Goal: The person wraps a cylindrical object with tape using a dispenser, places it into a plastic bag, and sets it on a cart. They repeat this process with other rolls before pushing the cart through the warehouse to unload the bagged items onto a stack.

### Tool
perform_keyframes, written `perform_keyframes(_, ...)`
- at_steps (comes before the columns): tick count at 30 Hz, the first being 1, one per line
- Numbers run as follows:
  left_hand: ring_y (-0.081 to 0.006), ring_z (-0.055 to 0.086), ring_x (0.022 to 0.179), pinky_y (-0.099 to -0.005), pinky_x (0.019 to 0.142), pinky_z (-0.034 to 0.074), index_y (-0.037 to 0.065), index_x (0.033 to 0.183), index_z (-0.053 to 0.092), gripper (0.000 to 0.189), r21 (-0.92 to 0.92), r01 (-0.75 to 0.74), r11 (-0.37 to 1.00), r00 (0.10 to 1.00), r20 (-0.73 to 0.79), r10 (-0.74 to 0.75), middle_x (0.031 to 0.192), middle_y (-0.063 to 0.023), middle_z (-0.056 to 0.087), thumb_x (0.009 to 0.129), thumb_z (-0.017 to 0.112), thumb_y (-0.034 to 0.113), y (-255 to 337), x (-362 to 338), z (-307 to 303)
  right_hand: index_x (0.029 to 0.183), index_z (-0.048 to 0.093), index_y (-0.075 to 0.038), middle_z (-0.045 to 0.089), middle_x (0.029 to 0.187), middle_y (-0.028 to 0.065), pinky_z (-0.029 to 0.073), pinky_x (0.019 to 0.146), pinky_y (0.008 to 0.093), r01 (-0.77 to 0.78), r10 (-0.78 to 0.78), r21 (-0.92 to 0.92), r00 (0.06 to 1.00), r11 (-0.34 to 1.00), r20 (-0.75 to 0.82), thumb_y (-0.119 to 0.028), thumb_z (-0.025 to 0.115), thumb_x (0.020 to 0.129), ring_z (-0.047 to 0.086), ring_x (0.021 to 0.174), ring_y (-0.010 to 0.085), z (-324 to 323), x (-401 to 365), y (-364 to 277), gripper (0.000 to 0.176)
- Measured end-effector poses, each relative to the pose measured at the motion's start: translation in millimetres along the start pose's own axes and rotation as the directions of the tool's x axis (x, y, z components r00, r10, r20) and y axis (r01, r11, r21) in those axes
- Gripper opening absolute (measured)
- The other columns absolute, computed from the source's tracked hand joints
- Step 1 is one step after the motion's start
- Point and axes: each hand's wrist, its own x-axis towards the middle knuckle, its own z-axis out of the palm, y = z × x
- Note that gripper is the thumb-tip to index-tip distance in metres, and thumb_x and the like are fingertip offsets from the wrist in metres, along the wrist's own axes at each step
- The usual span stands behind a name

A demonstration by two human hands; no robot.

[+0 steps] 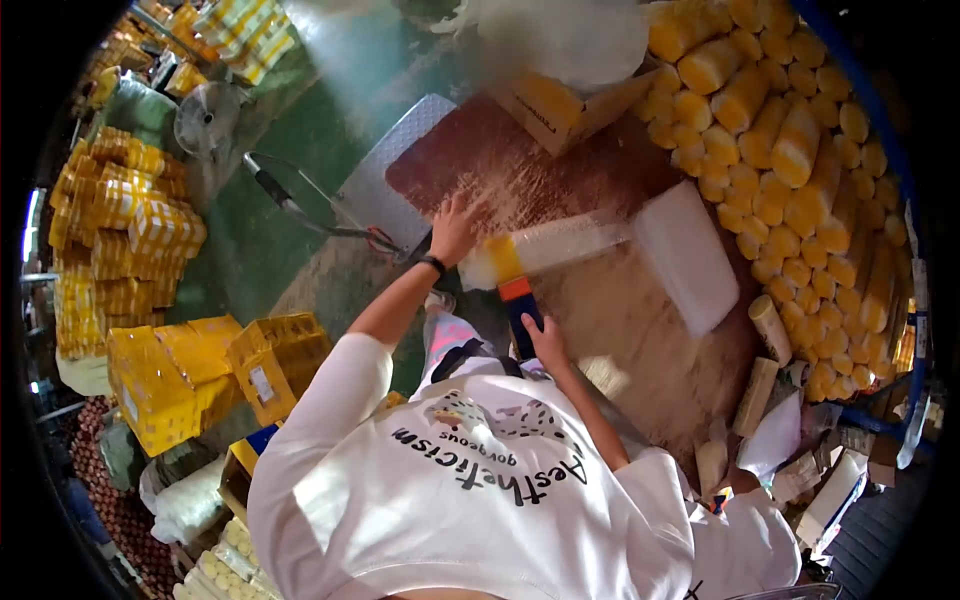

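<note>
My left hand [455, 228], with a black band at the wrist, reaches forward with its fingers spread and holds nothing. It is over the near edge of a dusty reddish-brown board [455, 150], close to the yellow-banded end of a long, pale wrapped roll [570, 243]. Closer to my body, my right hand [547, 343] grips the side of a dark blue oblong thing [521, 322] with an orange end; its kind I cannot tell. That orange end points at the roll. A white wrapped block [690, 255] lies at the roll's far right end.
Yellow-ended rolls [770, 150] are piled high on the right. On the left stand yellow-taped boxes [180, 375] and a fan [208, 118]. A cart handle [290, 205] juts up beside a metal plate [390, 165]. A cardboard box [560, 112] sits ahead under a white bag [570, 40].
</note>
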Motion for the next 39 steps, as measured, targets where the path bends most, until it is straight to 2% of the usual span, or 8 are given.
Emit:
perform_keyframes(4, -0.0346, 0.024, 0.133, -0.048, 0.109, 0.023, 0.013, 0.139, 0.031, 0.078, -0.174, -0.396, 0.902, 0.906, 0.085, 0.414, 0.14, -0.0145, 0.03, 0.071, 0.07, 0.019, 16.6, -28.6, -36.1, 0.085, 0.057, 0.005, 0.061, 0.081, 0.0258, 0.045, 0.068, 0.0449, -0.065, 0.074, -0.082, 0.991, 0.995, 0.116, -0.053, 0.056, 0.083, 0.06, 0.078, 0.0404, 9.8, 26.2, 23.2, 0.058)
perform_keyframes(5, -0.0316, 0.023, 0.134, -0.0463, 0.112, 0.017, 0.005, 0.14, 0.026, 0.085, -0.138, -0.4, 0.906, 0.881, 0.213, 0.422, 0.142, -0.0147, 0.03, 0.068, 0.069, 0.014, 22.8, -34.8, -43.0, 0.083, 0.059, 0.006, 0.061, 0.073, 0.0208, 0.045, 0.066, 0.0392, 0.053, -0.059, -0.11, 0.997, 0.992, -0.046, -0.045, 0.062, 0.083, 0.06, 0.069, 0.0298, 18.4, 29.9, 25.1, 0.051)
perform_keyframes(12, -0.0347, 0.027, 0.132, -0.046, 0.111, 0.018, 0.002, 0.141, 0.019, 0.111, -0.098, -0.268, 0.958, 0.957, 0.088, 0.277, 0.141, -0.017, 0.03, 0.058, 0.081, 0.041, 1.9, -16.7, -9.6, 0.081, 0.059, 0.004, 0.061, 0.076, 0.0237, 0.045, 0.068, 0.0419, -0.065, 0.061, -0.179, 0.998, 0.982, -0.029, -0.056, 0.055, 0.081, 0.062, 0.077, 0.0366, 3.8, 53.7, -70.6, 0.06)
perform_keyframes(14, -0.0355, 0.035, 0.125, -0.0437, 0.106, 0.028, 0.0, 0.137, 0.025, 0.108, -0.109, -0.24, 0.965, 0.969, 0.035, 0.245, 0.133, -0.0185, 0.038, 0.056, 0.082, 0.043, -7.8, -2.3, -1.5, 0.079, 0.059, 0.003, 0.062, 0.076, 0.0239, 0.045, 0.068, 0.0426, -0.084, 0.08, -0.183, 0.996, 0.98, -0.029, -0.058, 0.055, 0.081, 0.062, 0.079, 0.0379, 3.2, 67.2, -84.7, 0.061)
perform_keyframes(21, -0.0359, 0.044, 0.118, -0.041, 0.098, 0.039, 0.001, 0.133, 0.031, 0.1, -0.207, -0.198, 0.958, 0.954, 0.185, 0.237, 0.126, -0.0195, 0.045, 0.057, 0.081, 0.042, -12.6, 20.3, -22.1, 0.074, 0.056, 0.005, 0.058, 0.066, 0.0201, 0.044, 0.061, 0.0382, 0.069, -0.072, -0.061, 0.996, 0.996, -0.058, -0.052, 0.06, 0.081, 0.057, 0.063, 0.0294, 9.5, 84.6, -71.7, 0.057)
perform_keyframes(32, -0.0363, 0.044, 0.117, -0.0438, 0.099, 0.037, 0.002, 0.132, 0.035, 0.095, -0.22, -0.189, 0.957, 0.958, 0.172, 0.228, 0.124, -0.0199, 0.047, 0.057, 0.078, 0.041, -15.3, 18.1, -10.6, 0.075, 0.055, 0.006, 0.056, 0.065, 0.0192, 0.044, 0.064, 0.0405, -0.005, 0.002, -0.068, 1.0, 0.998, -0.03, -0.057, 0.061, 0.078, 0.055, 0.063, 0.0278, 0.0, 49.5, -19.3, 0.064)
perform_keyframes(33, -0.0375, 0.045, 0.115, -0.0455, 0.097, 0.037, 0.001, 0.131, 0.035, 0.095, -0.233, -0.22, 0.947, 0.969, 0.055, 0.239, 0.121, -0.02, 0.049, 0.056, 0.078, 0.04, -9.3, 10.1, -10.0, 0.075, 0.055, 0.006, 0.055, 0.065, 0.019, 0.044, 0.064, 0.0401, -0.006, 0.004, -0.111, 1.0, 0.994, -0.02, -0.058, 0.061, 0.078, 0.055, 0.063, 0.0269, -1.4, 51.3, -14.2, 0.064)
perform_keyframes(39, -0.038, 0.045, 0.114, -0.0449, 0.095, 0.038, 0.0, 0.122, 0.041, 0.09, -0.199, -0.101, 0.975, 0.985, 0.116, 0.126, 0.118, -0.021, 0.049, 0.052, 0.082, 0.04, 7.6, -6.2, -3.2, 0.079, 0.059, 0.002, 0.06, 0.071, 0.0113, 0.046, 0.066, 0.0341, -0.18, 0.159, 0.16, 0.977, 0.971, 0.139, -0.055, 0.066, 0.074, 0.057, 0.067, 0.0193, -2.1, 57.8, -3.8, 0.057)
